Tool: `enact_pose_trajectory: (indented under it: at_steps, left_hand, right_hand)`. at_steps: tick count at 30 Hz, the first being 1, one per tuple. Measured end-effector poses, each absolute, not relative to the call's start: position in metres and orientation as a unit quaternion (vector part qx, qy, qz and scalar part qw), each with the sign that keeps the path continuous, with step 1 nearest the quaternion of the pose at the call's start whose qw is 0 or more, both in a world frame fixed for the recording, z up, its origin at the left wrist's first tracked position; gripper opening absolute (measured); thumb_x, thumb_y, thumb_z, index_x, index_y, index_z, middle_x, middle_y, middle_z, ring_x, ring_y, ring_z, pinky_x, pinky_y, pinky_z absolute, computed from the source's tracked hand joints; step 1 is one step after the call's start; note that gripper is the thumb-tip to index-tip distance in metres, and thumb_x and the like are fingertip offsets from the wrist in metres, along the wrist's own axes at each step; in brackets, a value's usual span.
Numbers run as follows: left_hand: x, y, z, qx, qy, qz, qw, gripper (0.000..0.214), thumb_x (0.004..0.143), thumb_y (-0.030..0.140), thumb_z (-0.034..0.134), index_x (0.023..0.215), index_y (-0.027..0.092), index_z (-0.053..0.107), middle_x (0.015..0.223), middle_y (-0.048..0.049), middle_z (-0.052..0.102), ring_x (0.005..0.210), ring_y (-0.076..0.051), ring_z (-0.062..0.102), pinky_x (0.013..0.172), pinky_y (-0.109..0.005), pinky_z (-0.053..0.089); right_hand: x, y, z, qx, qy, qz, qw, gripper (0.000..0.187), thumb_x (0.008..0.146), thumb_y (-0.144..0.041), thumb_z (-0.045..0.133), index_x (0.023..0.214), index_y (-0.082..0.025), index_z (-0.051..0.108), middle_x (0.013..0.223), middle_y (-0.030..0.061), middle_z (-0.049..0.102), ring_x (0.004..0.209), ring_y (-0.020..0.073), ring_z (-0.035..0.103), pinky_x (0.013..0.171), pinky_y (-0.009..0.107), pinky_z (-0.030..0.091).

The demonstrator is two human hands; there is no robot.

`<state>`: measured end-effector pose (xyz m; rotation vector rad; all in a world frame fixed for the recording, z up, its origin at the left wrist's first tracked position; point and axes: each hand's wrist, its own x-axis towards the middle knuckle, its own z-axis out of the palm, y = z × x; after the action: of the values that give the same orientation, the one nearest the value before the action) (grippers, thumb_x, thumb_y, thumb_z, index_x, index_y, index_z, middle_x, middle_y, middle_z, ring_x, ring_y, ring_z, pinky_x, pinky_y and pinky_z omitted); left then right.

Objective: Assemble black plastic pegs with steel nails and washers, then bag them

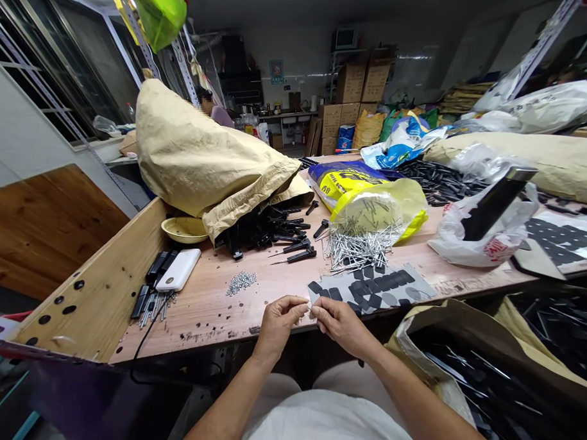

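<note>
A wood-grain workbench (208,316) is stretching across the view, a wooden side board (94,277) standing along its left end. Near that board, a white power bank (179,270) is lying just in front of a yellow bowl (182,236). A small heap of silvery bits (242,283) is sitting farther right. A tan sack (204,153) is spilling black-handled pieces (269,229) onto the surface. Beside it, a blue-and-yellow bag (345,178) is lying behind loose metal pins (357,246). A grey sheet (423,284) is resting near the front edge; a white plastic bag (451,241) is standing to its right.
</note>
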<state>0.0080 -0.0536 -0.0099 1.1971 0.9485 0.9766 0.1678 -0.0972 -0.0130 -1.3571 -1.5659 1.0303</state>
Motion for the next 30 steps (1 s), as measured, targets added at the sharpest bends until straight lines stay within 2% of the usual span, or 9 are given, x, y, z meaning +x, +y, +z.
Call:
enact_pose_trajectory:
  at_steps: [5, 11, 14, 18, 21, 27, 30]
  left_hand:
    - [0.0109, -0.0526, -0.0123, 0.457, 0.402, 0.429, 0.667, 0.023, 0.067, 0.036, 0.078, 0.072, 0.015, 0.072, 0.06, 0.001, 0.061, 0.054, -0.008, 0.045, 0.055, -0.021, 0.037]
    - [0.0113, -0.0509, -0.0162, 0.448, 0.403, 0.432, 0.671, 0.023, 0.067, 0.035, 0.079, 0.069, 0.014, 0.069, 0.06, 0.0011, 0.06, 0.055, -0.008, 0.047, 0.055, -0.021, 0.037]
    - [0.0103, -0.0508, -0.0152, 0.461, 0.397, 0.429, 0.667, 0.022, 0.068, 0.034, 0.078, 0.07, 0.014, 0.07, 0.059, 0.0012, 0.061, 0.054, -0.008, 0.046, 0.054, -0.021, 0.036]
    - [0.0075, -0.0501, -0.0136, 0.485, 0.39, 0.417, 0.663, 0.02, 0.068, 0.033, 0.078, 0.073, 0.014, 0.073, 0.06, 0.0005, 0.062, 0.054, -0.007, 0.045, 0.055, -0.021, 0.036]
    - [0.0053, -0.0492, -0.014, 0.482, 0.388, 0.405, 0.673, 0.022, 0.065, 0.032, 0.08, 0.077, 0.014, 0.075, 0.064, -0.0006, 0.064, 0.057, -0.008, 0.047, 0.057, -0.021, 0.036]
    - [0.0053, -0.0503, -0.0105, 0.425, 0.345, 0.396, 0.738, 0.033, 0.071, 0.041, 0.077, 0.09, 0.014, 0.076, 0.069, -0.0022, 0.062, 0.06, -0.008, 0.048, 0.057, -0.021, 0.036]
    - [0.0077, -0.0512, -0.0099, 0.422, 0.359, 0.399, 0.731, 0.034, 0.073, 0.044, 0.075, 0.091, 0.015, 0.074, 0.073, -0.0023, 0.063, 0.06, -0.008, 0.049, 0.057, -0.021, 0.036]
  right_hand:
    - [0.1651, -0.1015, -0.0097, -0.55, -0.662, 0.314, 0.401, 0.015, 0.093, -0.035, 0.051, 0.085, -0.022, 0.053, 0.06, -0.0053, 0.053, 0.056, 0.0119, 0.047, 0.057, 0.022, 0.036]
    - [0.1644, -0.1013, -0.009, -0.566, -0.706, 0.217, 0.366, 0.019, 0.096, -0.032, 0.044, 0.085, -0.023, 0.056, 0.068, 0.0002, 0.061, 0.06, 0.0143, 0.053, 0.061, 0.025, 0.037]
    - [0.1658, -0.0994, -0.0075, -0.56, -0.698, 0.265, 0.359, 0.022, 0.096, -0.032, 0.043, 0.081, -0.023, 0.056, 0.06, -0.002, 0.058, 0.055, 0.0132, 0.053, 0.059, 0.024, 0.038]
    - [0.1656, -0.0983, -0.0081, -0.531, -0.628, 0.422, 0.382, 0.028, 0.096, -0.038, 0.042, 0.078, -0.021, 0.055, 0.056, -0.0046, 0.056, 0.043, 0.0091, 0.045, 0.048, 0.021, 0.035]
    - [0.1638, -0.0983, -0.0117, -0.51, -0.573, 0.494, 0.409, 0.031, 0.095, -0.043, 0.044, 0.075, -0.02, 0.053, 0.054, -0.0051, 0.054, 0.039, 0.0076, 0.041, 0.043, 0.02, 0.031]
    - [0.1634, -0.0985, -0.0134, -0.525, -0.583, 0.452, 0.424, 0.032, 0.095, -0.042, 0.045, 0.074, -0.02, 0.053, 0.055, -0.0047, 0.055, 0.041, 0.0072, 0.042, 0.044, 0.02, 0.032]
    - [0.1642, -0.0991, -0.0112, -0.539, -0.605, 0.415, 0.414, 0.031, 0.096, -0.039, 0.043, 0.074, -0.02, 0.054, 0.055, -0.0048, 0.055, 0.042, 0.0078, 0.043, 0.047, 0.02, 0.034]
